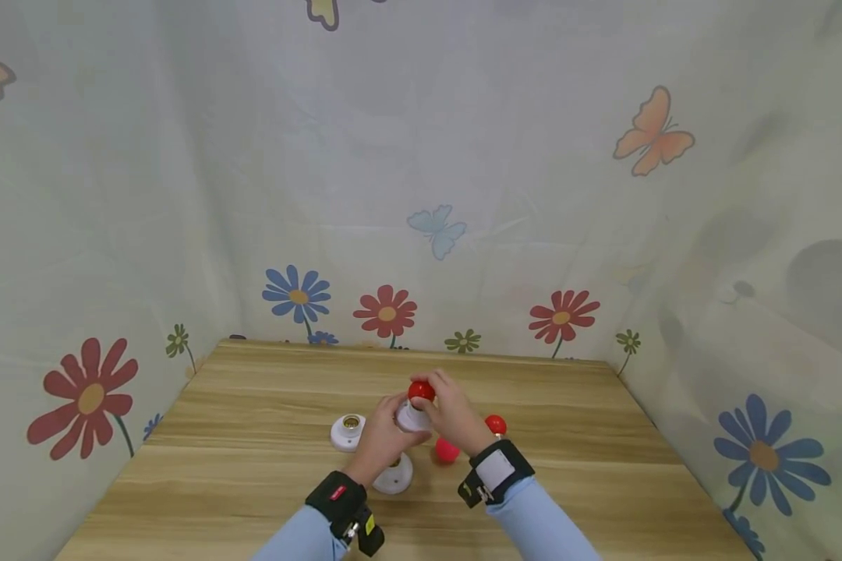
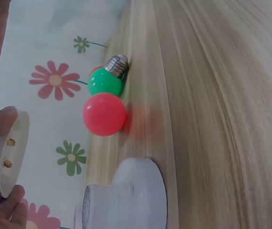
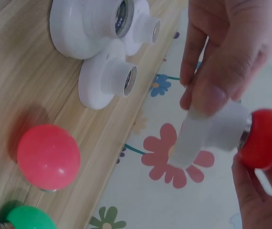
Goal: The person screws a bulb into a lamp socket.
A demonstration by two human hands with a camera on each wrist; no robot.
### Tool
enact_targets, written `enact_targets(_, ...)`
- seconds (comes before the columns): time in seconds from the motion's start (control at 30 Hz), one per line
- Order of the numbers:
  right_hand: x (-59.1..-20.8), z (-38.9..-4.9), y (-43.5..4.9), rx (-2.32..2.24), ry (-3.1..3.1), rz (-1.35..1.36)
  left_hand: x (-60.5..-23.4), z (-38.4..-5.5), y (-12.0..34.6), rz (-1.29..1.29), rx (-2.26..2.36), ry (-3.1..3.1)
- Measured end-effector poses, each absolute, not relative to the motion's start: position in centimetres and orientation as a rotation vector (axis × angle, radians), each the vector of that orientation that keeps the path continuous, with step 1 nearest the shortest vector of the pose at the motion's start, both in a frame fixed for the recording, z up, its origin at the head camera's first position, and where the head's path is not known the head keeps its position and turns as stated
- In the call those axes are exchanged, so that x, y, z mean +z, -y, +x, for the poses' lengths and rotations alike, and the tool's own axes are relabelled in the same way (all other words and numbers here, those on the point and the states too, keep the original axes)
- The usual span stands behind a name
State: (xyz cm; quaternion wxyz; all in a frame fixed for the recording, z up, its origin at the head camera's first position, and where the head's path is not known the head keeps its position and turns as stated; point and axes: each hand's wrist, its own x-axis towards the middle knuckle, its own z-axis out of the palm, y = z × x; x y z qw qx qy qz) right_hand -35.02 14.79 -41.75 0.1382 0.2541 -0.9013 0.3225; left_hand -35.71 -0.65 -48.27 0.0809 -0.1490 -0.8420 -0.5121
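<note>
My left hand (image 1: pixel 380 444) grips a white lamp socket (image 1: pixel 410 419) by its round base, lifted above the table. My right hand (image 1: pixel 459 417) holds a glossy red bulb (image 1: pixel 422 390) by its globe. In the right wrist view the bulb's metal cap meets the socket's mouth (image 3: pixel 234 125), with a strip of metal showing between them; how deep the cap sits is hidden. The left wrist view shows the underside of the held base (image 2: pixel 13 162) with two brass-coloured spots.
More white sockets (image 3: pixel 112 78) stand mouth-up on the wooden table (image 1: pixel 281 413), left of and below the hands. A pinkish-red bulb (image 2: pixel 104 114), a green bulb (image 2: pixel 102 82) and another red bulb (image 1: pixel 495 424) lie to the right. A flowered curtain (image 1: pixel 505 234) surrounds the table.
</note>
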Motion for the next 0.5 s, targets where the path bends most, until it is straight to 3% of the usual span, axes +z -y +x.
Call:
enact_targets(0.2, -41.8, -35.6, -17.7, 1.207, 2.541, 0.807, -48.0, -35.8, 0.8, -0.431, -1.551, 2.503)
enact_targets(0.5, -42.8, -37.8, -24.6, 1.058, 2.478, 0.369, -48.3, -35.9, 1.0, -0.372, -1.602, 2.489)
